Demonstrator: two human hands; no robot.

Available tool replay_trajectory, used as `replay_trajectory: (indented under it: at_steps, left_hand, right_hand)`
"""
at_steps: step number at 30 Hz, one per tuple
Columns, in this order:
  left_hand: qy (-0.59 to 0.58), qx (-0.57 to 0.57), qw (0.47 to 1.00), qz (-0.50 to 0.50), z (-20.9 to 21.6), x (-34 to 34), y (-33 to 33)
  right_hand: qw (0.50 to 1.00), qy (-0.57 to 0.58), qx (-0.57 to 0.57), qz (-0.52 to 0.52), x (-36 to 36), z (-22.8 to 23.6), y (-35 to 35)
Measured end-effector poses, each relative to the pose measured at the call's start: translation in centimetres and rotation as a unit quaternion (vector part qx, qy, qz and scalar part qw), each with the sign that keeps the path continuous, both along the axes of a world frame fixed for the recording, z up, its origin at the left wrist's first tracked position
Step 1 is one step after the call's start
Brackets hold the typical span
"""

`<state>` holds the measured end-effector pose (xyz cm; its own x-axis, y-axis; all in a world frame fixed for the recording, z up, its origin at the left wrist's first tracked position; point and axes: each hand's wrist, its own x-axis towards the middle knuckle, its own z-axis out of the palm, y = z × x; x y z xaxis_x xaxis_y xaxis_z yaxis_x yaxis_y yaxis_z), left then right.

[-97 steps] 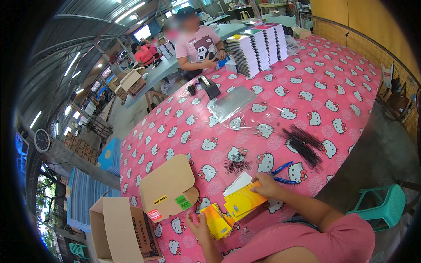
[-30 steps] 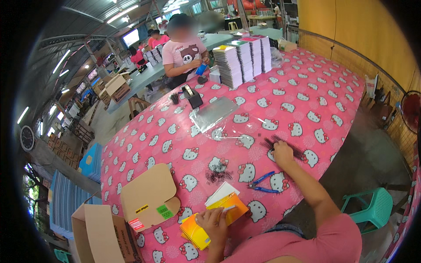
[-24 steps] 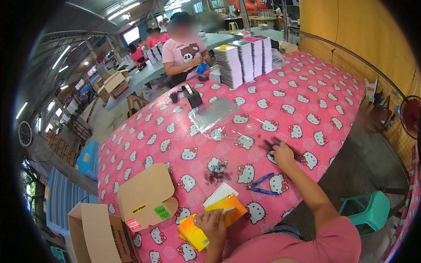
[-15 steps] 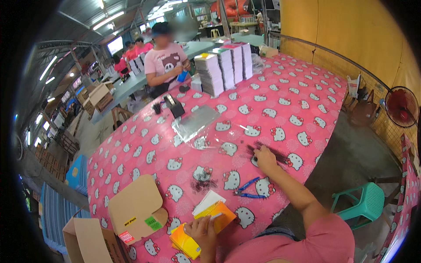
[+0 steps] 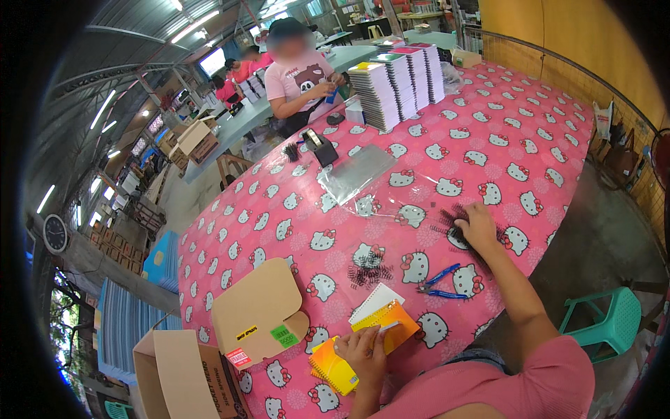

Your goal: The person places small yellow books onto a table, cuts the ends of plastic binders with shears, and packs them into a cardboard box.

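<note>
My left hand (image 5: 364, 355) rests over small yellow-orange notebooks (image 5: 333, 369). Its fingers are closed, with a short pale stick-like thing (image 5: 391, 326) poking out between them. Under and beside the notebooks lies a white spiral-edged pad (image 5: 373, 302). Farther right, my right hand (image 5: 477, 228) has its fingers closed down on a heap of black binding coils (image 5: 450, 222); how many it grips is hidden. Between the hands lie blue-handled cutting pliers (image 5: 441, 285), jaws toward the left. A loose cluster of short black coil pieces (image 5: 370, 271) is left of the pliers.
An open cardboard box (image 5: 262, 314) stands at the near left. Beyond are a clear plastic sheet (image 5: 359, 174), a black tape dispenser (image 5: 320, 148) and tall notebook stacks (image 5: 377, 98). A co-worker (image 5: 301, 84) stands across the table. A green stool (image 5: 607, 325) is at the right.
The whole view has shifted, so the table sits farther right in it. My right hand stays at the coils and my left hand on the notebooks, with little other movement.
</note>
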<state>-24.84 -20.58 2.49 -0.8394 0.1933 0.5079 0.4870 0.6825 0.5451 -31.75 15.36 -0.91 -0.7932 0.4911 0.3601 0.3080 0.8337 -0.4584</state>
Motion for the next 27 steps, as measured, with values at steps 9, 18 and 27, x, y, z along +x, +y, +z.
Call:
replay_trajectory:
  at_steps: [9, 18, 27]
  left_hand:
    - [0.054, -0.015, 0.998, 0.002, 0.1, 0.1, 0.3]
    - [0.03, -0.021, 0.999, -0.002, 0.1, -0.4, 0.2]
    - [0.031, 0.005, 0.999, -0.003, 0.3, 0.3, 0.0]
  right_hand:
    - [0.995, -0.088, -0.038, -0.036, -0.8, -3.8, 3.9]
    - [0.981, -0.156, -0.111, -0.019, -2.0, -1.9, 3.3]
    - [0.996, -0.055, -0.071, -0.022, -1.2, -3.7, 3.2]
